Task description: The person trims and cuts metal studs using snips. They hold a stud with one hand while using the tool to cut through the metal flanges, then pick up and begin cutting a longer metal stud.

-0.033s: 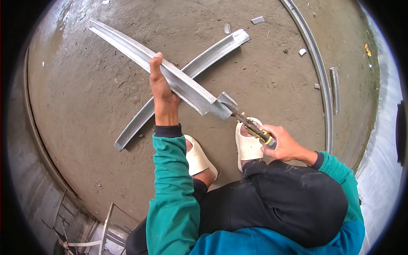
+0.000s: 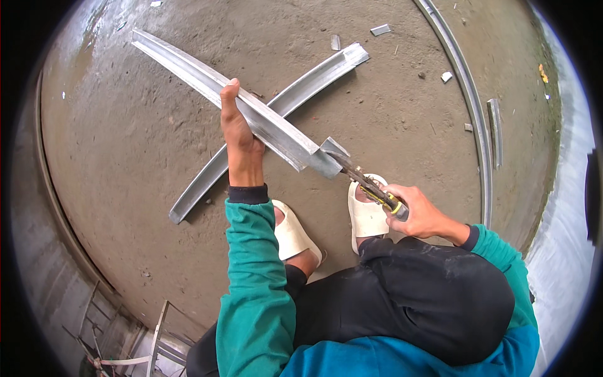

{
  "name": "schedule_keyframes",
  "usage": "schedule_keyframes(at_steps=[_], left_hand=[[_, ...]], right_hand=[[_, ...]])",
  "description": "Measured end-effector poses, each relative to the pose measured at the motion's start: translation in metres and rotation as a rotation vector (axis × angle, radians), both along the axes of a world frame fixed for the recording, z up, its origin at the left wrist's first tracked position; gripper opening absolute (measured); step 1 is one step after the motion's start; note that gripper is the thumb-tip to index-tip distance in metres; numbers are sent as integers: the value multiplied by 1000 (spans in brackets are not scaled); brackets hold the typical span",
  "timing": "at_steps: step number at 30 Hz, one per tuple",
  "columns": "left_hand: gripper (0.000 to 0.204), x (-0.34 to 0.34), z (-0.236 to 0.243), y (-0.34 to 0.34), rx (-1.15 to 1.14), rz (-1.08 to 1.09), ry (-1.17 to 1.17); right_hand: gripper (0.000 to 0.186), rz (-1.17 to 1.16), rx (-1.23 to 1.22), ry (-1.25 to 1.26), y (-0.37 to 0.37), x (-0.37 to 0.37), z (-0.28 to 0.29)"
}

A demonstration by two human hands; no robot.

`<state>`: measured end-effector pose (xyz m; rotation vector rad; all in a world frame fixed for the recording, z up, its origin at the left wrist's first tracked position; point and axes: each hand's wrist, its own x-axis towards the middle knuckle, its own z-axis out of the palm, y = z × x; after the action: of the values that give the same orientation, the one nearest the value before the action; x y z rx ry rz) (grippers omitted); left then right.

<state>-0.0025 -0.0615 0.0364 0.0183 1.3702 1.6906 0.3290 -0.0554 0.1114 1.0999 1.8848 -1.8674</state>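
Closest to us are our black trousers (image 2: 408,295), knees bent, with teal sleeves (image 2: 257,276) reaching out on either side. Our right hand (image 2: 418,210) is wrapped snugly round the yellow-and-black handles of a plier-like tool (image 2: 375,188), just above one of our cream slippers (image 2: 367,217). The tool's nose meets the near end of a silvery metal channel (image 2: 279,129), right by a bent-up flap (image 2: 336,146); we can't tell how far apart its jaws sit.

Our left hand (image 2: 242,135) grips that channel partway along, thumb up over the edge, most fingers hidden underneath. The channel slants away to the upper left, crossing above a second channel (image 2: 317,78) that lies on the rough grey-brown floor (image 2: 125,157).

Off to the right there's a long strip (image 2: 468,88), looking curved in this lens, with a shorter piece (image 2: 495,135) just beside it. Farther out, small metal offcuts (image 2: 380,29) are scattered about.
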Motion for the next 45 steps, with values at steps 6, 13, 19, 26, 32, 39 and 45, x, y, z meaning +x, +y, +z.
schedule_keyframes(at_steps=[6, 13, 19, 26, 32, 39, 45], left_hand=[[63, 1, -1, 1, -18, 11, -3], [61, 4, -4, 0, -16, 17, 33], [56, 1, -11, -2, -7, -17, 11], [57, 5, -5, 7, -16, -13, 7], [58, 2, -7, 4, -29, 6, -3], [55, 4, -6, 5, -47, 7, 5], [59, 3, -2, 7, -44, -9, 39]], right_hand=[[59, 28, -125, -78, 2, -10, 13], [68, 58, -121, -24, -1, -5, 14], [60, 23, -139, -42, -4, -7, 14], [30, -40, -9, -39, -11, -5, -6], [44, -17, -25, -46, -4, -13, -4], [49, -33, -48, -49, -8, -12, 3], [33, -97, 97, 8, -23, -12, -15]])
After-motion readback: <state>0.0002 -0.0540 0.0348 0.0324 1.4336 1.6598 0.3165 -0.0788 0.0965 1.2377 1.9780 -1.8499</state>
